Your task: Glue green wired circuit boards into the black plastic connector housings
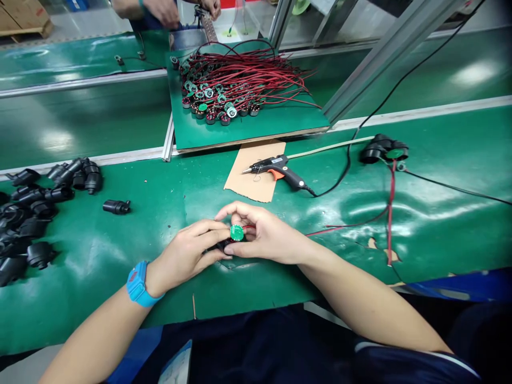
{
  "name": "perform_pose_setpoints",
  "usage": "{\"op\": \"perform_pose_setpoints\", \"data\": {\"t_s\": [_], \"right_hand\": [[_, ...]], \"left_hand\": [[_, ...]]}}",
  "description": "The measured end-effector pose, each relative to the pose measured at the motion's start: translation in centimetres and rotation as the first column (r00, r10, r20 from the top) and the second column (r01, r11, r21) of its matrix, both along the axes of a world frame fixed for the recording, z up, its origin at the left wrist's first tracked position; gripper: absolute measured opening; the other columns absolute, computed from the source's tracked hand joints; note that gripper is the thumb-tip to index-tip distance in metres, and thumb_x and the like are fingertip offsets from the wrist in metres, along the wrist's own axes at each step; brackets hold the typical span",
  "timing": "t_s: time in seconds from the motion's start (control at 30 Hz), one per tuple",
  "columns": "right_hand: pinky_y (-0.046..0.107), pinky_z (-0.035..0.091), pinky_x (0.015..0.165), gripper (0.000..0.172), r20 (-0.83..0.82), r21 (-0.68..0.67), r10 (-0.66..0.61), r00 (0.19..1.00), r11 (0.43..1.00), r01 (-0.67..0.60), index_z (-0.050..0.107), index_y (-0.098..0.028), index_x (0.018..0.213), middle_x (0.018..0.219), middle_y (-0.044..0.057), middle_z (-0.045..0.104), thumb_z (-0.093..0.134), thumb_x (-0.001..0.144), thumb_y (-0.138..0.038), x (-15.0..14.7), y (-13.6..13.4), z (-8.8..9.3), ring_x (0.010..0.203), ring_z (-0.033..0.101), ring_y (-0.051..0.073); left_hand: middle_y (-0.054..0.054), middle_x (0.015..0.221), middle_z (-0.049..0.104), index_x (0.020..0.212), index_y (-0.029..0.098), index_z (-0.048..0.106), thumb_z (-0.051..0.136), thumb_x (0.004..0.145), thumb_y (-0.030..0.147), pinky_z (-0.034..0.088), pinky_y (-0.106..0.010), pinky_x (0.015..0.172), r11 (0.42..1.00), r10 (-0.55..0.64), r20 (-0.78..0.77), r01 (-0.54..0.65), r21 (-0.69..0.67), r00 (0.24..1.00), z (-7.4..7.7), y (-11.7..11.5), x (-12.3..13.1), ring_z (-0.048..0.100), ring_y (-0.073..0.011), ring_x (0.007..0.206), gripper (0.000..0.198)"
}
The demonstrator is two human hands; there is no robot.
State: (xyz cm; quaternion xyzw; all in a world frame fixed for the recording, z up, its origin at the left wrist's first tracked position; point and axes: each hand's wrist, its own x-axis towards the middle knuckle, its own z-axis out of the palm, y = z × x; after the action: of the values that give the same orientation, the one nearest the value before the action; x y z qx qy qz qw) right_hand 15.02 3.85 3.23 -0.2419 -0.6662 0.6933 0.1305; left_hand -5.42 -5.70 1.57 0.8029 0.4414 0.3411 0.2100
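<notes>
My left hand (184, 246), with a blue wristband (138, 285), is closed around a dark plastic part (220, 245) that its fingers mostly hide. Facing it, my right hand (274, 234) has its fingers curled round a small round green circuit board (237, 232). Red wire (320, 231) trails from behind the right hand across the green mat. The board sits right against the dark part; how far the two are joined, I cannot tell. Beyond my hands, a hot glue gun (282, 169) lies on a cardboard piece (256, 185).
Black plastic housings (34, 208) are heaped at the left, with one housing (116, 207) apart. A raised green shelf (256, 132) bears many red-wired round parts (224, 96). Black round parts (380, 149) with wires lie at the right. Another person's hand (162, 12) shows at the back.
</notes>
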Motion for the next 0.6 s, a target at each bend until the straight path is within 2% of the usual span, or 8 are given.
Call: {"op": "perform_pose_setpoints", "data": {"t_s": [0.1,0.23,0.33,0.43,0.5,0.6], "right_hand": [[0.021,0.036,0.053,0.049,0.067,0.169,-0.039,0.997,0.985,0.027,0.059,-0.022,0.120,0.079,-0.008,0.045,0.080,0.076,-0.020,-0.2,-0.4,-0.1,0.062,0.043,0.007],[0.022,0.044,0.059,0.050,0.071,0.334,-0.086,0.994,0.941,0.058,0.058,-0.021,0.112,0.093,-0.003,0.057,0.077,0.067,-0.010,-0.6,-1.0,-0.2,0.075,0.054,0.010],[0.021,0.045,0.058,0.041,0.072,0.363,-0.086,0.994,0.930,0.054,0.059,-0.020,0.109,0.097,0.000,0.062,0.075,0.072,-0.012,-0.4,-0.7,-0.1,0.076,0.057,0.011],[0.021,0.047,0.056,0.039,0.086,0.306,-0.044,0.995,0.952,0.016,0.061,-0.023,0.120,0.101,0.001,0.067,0.075,0.084,-0.027,0.2,0.0,0.2,0.075,0.061,0.011],[0.021,0.047,0.054,0.043,0.112,0.271,-0.024,0.993,0.963,-0.007,0.062,-0.024,0.125,0.091,0.000,0.070,0.076,0.086,-0.037,0.5,0.1,0.5,0.069,0.062,0.012],[0.021,0.046,0.053,0.036,0.123,0.354,-0.074,0.990,0.935,0.026,0.068,-0.022,0.111,0.076,-0.003,0.070,0.081,0.082,-0.037,0.7,-0.8,1.2,0.058,0.062,0.011]], "left_hand": [[-0.010,0.114,0.071,0.124,0.015,0.065,0.065,0.097,0.021,0.058,-0.027,0.095,1.000,0.003,-0.028,-0.002,0.016,1.000,0.0,-0.3,0.2,0.069,-0.0185,0.108,0.027],[-0.011,0.116,0.070,0.129,0.016,0.061,0.061,0.098,0.016,0.059,-0.031,0.095,0.999,0.005,-0.075,-0.002,0.039,0.997,0.0,-0.6,0.4,0.067,-0.0198,0.109,0.030],[-0.009,0.117,0.070,0.129,0.020,0.060,0.061,0.099,0.017,0.059,-0.032,0.095,1.000,0.026,-0.102,-0.026,0.005,0.994,0.1,-0.6,0.4,0.068,-0.0202,0.109,0.030],[-0.008,0.118,0.072,0.130,0.023,0.056,0.067,0.097,0.029,0.060,-0.032,0.095,0.993,0.110,-0.057,-0.112,-0.032,0.992,0.0,-0.6,0.2,0.071,-0.0205,0.110,0.036],[-0.007,0.113,0.073,0.130,0.023,0.053,0.071,0.094,0.038,0.062,-0.030,0.088,0.980,0.201,-0.021,-0.201,0.001,0.979,-0.3,-0.8,0.0,0.073,-0.0195,0.101,0.042],[-0.006,0.108,0.072,0.127,0.024,0.052,0.067,0.095,0.043,0.062,-0.028,0.079,0.961,0.267,-0.032,-0.264,0.084,0.963,-0.6,-0.9,-0.2,0.074,-0.0184,0.092,0.040]]}}
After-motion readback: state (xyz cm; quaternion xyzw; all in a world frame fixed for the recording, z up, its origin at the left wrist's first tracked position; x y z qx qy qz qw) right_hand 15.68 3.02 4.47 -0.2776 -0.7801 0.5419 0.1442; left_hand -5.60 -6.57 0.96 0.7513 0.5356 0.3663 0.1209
